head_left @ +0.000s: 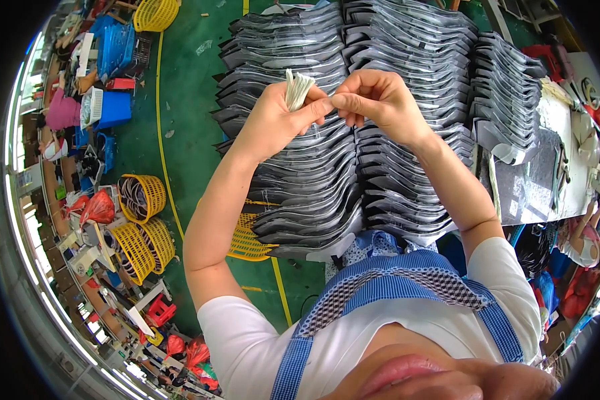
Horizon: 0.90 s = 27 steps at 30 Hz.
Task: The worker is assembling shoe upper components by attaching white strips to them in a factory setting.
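My left hand (273, 123) is closed around a bundle of thin, pale strips (299, 92) that fan out above its fingers. Its thumb and forefinger reach toward my right hand (387, 110), which is closed in a pinch, so the fingertips meet or nearly meet. Whatever lies between the right fingertips is too small to make out. Both hands are raised over long overlapping rows of curved, dark grey sheet-like pieces (300, 180), with more rows (410, 60) beside them and a shorter row (507, 97) at the right.
A yellow basket (250, 237) is partly hidden behind my left arm. More yellow baskets (143, 197) with striped contents and blue crates (115, 110) stand at the left, past a yellow floor line (162, 133). Other people work at both sides. A pale work surface (553, 127) lies right.
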### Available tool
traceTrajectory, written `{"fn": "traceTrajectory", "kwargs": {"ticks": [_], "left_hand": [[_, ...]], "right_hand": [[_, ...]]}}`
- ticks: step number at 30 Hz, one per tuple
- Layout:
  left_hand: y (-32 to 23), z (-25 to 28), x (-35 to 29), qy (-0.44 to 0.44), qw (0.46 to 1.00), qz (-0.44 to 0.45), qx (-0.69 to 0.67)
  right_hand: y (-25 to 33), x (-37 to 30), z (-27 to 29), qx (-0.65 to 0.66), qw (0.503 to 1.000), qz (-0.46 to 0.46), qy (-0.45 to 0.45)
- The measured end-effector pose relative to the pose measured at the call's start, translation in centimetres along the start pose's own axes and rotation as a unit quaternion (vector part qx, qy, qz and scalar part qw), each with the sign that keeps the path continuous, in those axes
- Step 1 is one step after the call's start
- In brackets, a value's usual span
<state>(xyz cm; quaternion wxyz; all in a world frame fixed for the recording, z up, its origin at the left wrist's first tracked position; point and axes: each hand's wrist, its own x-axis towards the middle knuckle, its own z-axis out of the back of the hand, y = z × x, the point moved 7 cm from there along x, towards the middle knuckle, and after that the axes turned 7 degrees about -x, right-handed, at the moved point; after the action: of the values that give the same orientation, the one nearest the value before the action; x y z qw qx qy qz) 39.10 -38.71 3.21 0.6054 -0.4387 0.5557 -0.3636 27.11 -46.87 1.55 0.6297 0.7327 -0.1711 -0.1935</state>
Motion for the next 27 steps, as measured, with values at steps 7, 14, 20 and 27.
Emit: {"fn": "traceTrajectory", "kwargs": {"ticks": [7,14,20,27], "left_hand": [[-4.3,11.9,3.3,-0.192,0.944,-0.105,0.247],[3.2,17.5,10.9,-0.254,0.868,-0.035,0.425],[3.4,18.4,13.1,-0.278,0.825,-0.044,0.49],[0.5,17.7,10.3,-0.335,0.685,-0.148,0.63]], "right_hand": [[-1.7,7.1,7.3,-0.11,0.983,0.081,-0.123],[-8.7,13.9,9.5,-0.402,0.891,0.032,-0.21],[-8.9,15.2,9.4,-0.523,0.817,0.063,-0.235],[-6.0,12.3,9.0,-0.375,0.884,0.092,-0.263]]}}
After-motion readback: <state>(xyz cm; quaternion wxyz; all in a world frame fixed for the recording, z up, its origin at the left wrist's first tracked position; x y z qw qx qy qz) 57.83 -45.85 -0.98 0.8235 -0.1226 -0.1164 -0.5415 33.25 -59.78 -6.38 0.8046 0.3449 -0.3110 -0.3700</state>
